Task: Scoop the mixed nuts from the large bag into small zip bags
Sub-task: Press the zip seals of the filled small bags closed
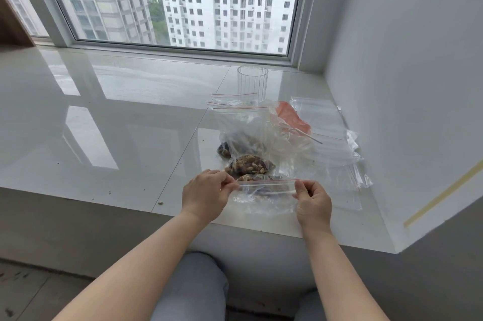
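Clear plastic small zip bag pinched at both ends by your left hand and right hand: press its red-lined seal evenly across.

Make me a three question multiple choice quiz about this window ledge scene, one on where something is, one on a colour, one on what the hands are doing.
1. Where does the clear ribbed plastic cup stand?
A. Behind the bags, nearer the window
B. At the ledge's front edge
C. On the floor

2. What colour is the line along the zip strip of the small clear zip bag being held?
A. Blue
B. Red
C. Green

3. What are the left hand and right hand doing?
A. Resting flat on the ledge
B. Holding a scoop
C. Pinching the two ends of the bag's zip strip

Answers: 1 A, the cup rises beyond the pile of bags; 2 B, a thin red line runs along the top; 3 C, the fingers of each hand grip one end.
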